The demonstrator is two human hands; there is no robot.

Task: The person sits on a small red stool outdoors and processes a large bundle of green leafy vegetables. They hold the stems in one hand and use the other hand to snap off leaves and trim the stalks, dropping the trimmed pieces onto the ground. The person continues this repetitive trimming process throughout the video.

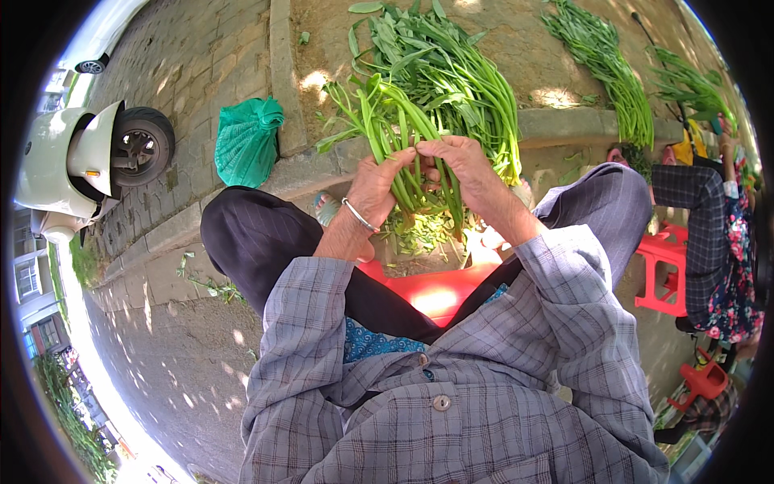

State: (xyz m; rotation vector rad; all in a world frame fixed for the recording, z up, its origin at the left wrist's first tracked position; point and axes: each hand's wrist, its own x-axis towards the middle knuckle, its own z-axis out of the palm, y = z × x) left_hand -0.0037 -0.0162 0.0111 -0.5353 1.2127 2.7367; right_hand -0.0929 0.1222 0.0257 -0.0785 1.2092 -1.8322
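Note:
Between my knees, my left hand [378, 184] grips a bunch of green leafy stalks [373, 124], with a metal bangle on that wrist. My right hand [465, 166] pinches stems of the same bunch, its thumb close to the left thumb. The cut ends of the stalks hang toward the ground, and some fingers are hidden behind them. Just beyond, a large heap of long-leaved greens [435, 66] lies across the curb, its stems pointing my way. Below my hands, trimmed leaf and stem scraps [417, 233] litter the ground.
A tied green woven sack [247, 142] sits left on the paving. Farther left stands a scooter with a black front wheel [144, 147]. Another pile of greens [611, 72] lies right on the curb. A person beside a red plastic stool [662, 269] holds greens at far right.

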